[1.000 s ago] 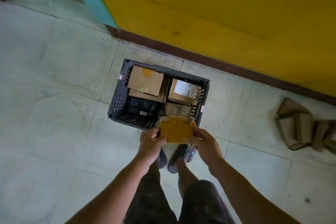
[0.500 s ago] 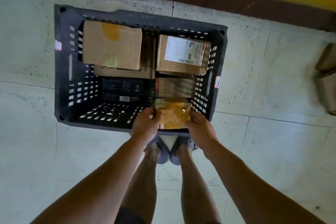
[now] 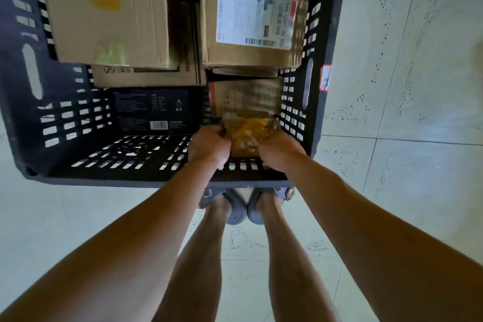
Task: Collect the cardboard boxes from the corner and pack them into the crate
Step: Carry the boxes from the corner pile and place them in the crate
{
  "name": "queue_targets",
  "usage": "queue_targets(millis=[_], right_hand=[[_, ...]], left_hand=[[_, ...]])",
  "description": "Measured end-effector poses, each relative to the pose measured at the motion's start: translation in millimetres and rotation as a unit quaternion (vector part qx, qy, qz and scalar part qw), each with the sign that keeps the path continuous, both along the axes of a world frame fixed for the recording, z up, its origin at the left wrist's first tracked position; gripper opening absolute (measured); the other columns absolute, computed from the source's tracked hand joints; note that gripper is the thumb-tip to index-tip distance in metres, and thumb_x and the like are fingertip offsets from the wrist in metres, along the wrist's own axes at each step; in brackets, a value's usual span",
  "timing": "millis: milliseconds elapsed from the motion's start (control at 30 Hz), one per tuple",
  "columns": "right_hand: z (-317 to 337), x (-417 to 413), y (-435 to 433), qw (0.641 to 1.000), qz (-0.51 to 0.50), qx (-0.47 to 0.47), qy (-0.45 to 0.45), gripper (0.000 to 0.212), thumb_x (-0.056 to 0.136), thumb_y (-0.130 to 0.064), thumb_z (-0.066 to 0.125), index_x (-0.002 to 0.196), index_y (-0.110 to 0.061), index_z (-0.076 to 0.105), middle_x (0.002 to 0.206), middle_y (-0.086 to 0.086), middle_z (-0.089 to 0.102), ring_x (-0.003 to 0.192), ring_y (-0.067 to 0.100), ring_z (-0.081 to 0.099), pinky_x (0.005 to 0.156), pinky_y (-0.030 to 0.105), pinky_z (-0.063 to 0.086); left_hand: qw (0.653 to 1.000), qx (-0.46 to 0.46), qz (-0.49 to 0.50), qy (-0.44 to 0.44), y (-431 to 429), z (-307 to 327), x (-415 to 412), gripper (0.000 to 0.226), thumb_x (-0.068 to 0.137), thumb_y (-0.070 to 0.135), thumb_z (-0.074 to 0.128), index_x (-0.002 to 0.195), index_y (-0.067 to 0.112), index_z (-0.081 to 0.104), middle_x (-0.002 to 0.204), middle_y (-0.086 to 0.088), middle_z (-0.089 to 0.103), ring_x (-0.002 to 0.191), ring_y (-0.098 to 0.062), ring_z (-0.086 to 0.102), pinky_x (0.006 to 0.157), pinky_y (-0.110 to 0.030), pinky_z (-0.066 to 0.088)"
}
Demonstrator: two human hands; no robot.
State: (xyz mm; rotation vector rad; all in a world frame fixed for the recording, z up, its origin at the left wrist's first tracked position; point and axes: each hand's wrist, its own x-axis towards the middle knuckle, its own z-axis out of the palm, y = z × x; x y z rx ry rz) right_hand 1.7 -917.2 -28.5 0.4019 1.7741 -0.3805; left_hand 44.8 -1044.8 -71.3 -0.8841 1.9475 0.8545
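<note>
Head view, looking straight down: we note a dark slatted crate (image 3: 104,178) on the pale tiled floor (image 3: 392,112), just ahead of the person's sandalled feet (image 3: 236,213). Both hands are inside it at the near right corner. The left hand (image 3: 209,148) and the right hand (image 3: 278,151) each have fingers curled round one side of a small cardboard box (image 3: 247,136) wrapped in yellowish tape, gripping it between them. We cannot tell whether it touches the crate bottom. Just beyond it lies a flat brown box (image 3: 245,97), and beyond that a box with a white shipping label (image 3: 252,29) sits against the far right wall. On the far left we log a plain box with a yellow tape patch (image 3: 104,18) sitting on top of a printed carton (image 3: 146,77). A black box (image 3: 154,110) lies low in the middle, left of the flat brown one. The near left part of the crate bottom shows its slots.
</note>
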Motion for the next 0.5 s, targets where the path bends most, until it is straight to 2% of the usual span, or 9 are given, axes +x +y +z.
queue_targets(millis=[100,200,267,333,400,500], right_hand=[[1.8,3.1,1.6,1.000,0.014,0.011,0.016,0.044,0.091,-0.017,0.043,0.134,-0.007,0.044,0.129,0.016,0.054,0.119,0.036,0.052,0.098,0.046,0.044],[3.5,7.7,1.8,0.999,0.016,0.017,0.028,0.040,0.083,-0.016,0.041,0.122,-0.014,0.048,0.119,0.013,0.059,0.109,0.033,0.056,0.097,0.048,0.044],[3.5,9.8,1.0,0.999,0.007,0.015,0.030,0.044,0.081,-0.017,0.042,0.125,-0.011,0.045,0.115,0.014,0.059,0.105,0.032,0.056,0.094,0.046,0.046],[0.0,12.8,0.1,0.999,0.021,0.009,0.036,0.058,0.080,-0.023,0.040,0.135,-0.003,0.037,0.125,0.018,0.052,0.109,0.033,0.054,0.092,0.043,0.048],[-1.3,13.4,0.4,0.999,0.033,0.009,0.037,0.068,0.077,-0.027,0.035,0.140,-0.003,0.032,0.137,0.019,0.045,0.117,0.033,0.050,0.096,0.043,0.046],[12.8,12.4,-0.2,0.999,0.027,0.005,0.020,0.049,0.089,-0.016,0.039,0.137,-0.005,0.040,0.141,0.020,0.042,0.115,0.030,0.051,0.096,0.039,0.043]], left_hand=[[1.000,0.010,0.007,0.004,-2.4,2.9,-2.0,0.020,0.092,0.026,0.054,0.102,0.024,0.071,0.090,-0.001,0.069,0.073,-0.016,0.058,0.050,-0.022,0.040],[1.000,0.018,0.018,0.001,-5.2,4.1,-3.8,0.020,0.090,0.022,0.054,0.098,0.020,0.072,0.093,-0.005,0.072,0.079,-0.022,0.064,0.062,-0.028,0.049],[0.999,0.033,0.028,-0.006,-3.6,4.4,-6.2,0.018,0.090,0.026,0.054,0.095,0.021,0.071,0.093,-0.005,0.071,0.079,-0.020,0.065,0.068,-0.031,0.052],[0.999,0.041,0.006,-0.008,3.4,3.3,-8.0,0.018,0.092,0.027,0.053,0.090,0.019,0.070,0.090,-0.004,0.070,0.074,-0.018,0.062,0.062,-0.029,0.047],[0.999,0.032,0.001,0.001,11.3,0.8,-8.2,0.020,0.092,0.023,0.050,0.082,0.018,0.067,0.087,-0.006,0.069,0.074,-0.021,0.062,0.056,-0.027,0.042],[1.000,0.011,-0.016,0.015,16.0,1.2,-6.7,0.025,0.094,0.023,0.047,0.074,0.022,0.061,0.081,-0.006,0.067,0.068,-0.018,0.059,0.049,-0.024,0.035]])
